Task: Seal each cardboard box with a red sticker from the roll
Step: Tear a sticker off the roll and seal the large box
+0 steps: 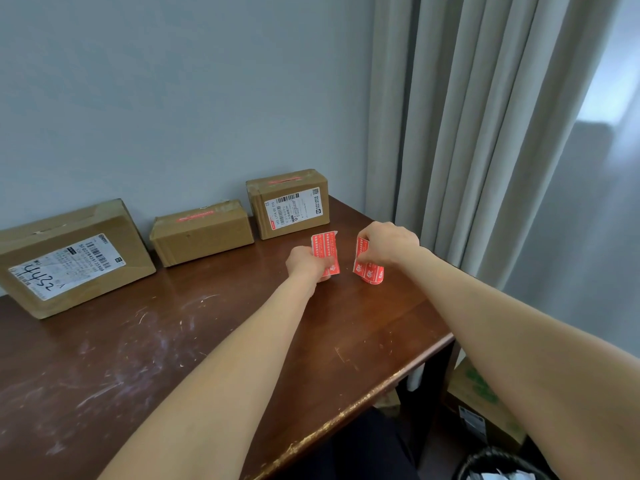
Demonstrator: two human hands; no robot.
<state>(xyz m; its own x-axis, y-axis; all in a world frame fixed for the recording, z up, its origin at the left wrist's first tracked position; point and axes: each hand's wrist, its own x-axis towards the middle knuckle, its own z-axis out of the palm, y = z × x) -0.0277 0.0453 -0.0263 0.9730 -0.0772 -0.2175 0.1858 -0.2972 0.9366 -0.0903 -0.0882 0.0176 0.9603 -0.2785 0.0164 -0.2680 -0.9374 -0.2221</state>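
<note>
Three cardboard boxes stand along the wall on a brown table. The large box point(72, 258) on the left shows a white label marked 4452 and no red sticker that I can see. The middle box point(202, 232) and the right box point(289, 202) each carry a red sticker on top. In front of the right box, my left hand point(306, 263) grips a torn-off strip of red stickers point(325, 247). A small gap to the right, my right hand point(386, 244) grips the red sticker roll point(369, 271), which touches the table.
The worn table point(214, 341) ends at a chipped front edge at lower right. Grey curtains point(485, 133) hang at the right. A green-printed carton point(485, 403) and a black bin point(502, 465) sit on the floor beside the table.
</note>
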